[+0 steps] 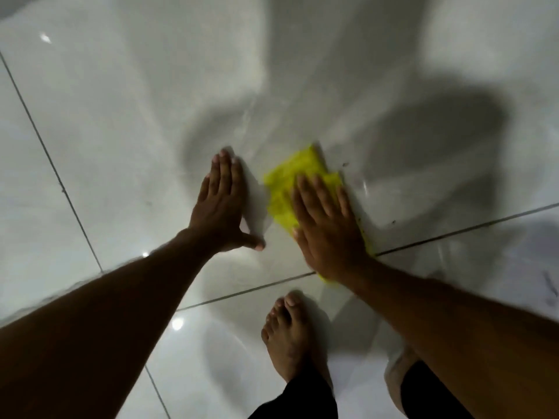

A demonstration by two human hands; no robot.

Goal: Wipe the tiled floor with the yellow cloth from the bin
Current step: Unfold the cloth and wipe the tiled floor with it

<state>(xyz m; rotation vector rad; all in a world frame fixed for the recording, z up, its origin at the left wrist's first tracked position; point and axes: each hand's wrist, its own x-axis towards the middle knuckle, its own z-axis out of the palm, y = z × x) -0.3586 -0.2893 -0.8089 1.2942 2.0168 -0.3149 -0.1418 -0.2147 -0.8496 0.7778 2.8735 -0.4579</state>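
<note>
My left hand (222, 207) lies flat on the tiled floor (106, 140), just left of the yellow cloth (290, 182), fingers together and straight, thumb spread away toward the cloth, holding nothing; I judge it is only propping me up. The cloth itself is out of the bin, which I cannot see anywhere here, so the fetching is done; it sits spread on the floor just above the dark grout line (453, 234) that runs across under my wrist. My right hand (328, 225) presses down on top of the cloth, fingers slightly apart and laid flat over it, not pinching it, palm covering its near edge; yellow shows beyond my fingertips and in a thin strip to the right of the hand. Right of the cloth a few dark specks (344, 166) sit on the tile; the picture is smeared there, so they may be grit or marks. My bare foot (290, 337) stands below the cloth. The wiping is under way; how much floor is already clean I cannot judge, and the specks at least remain.
</note>
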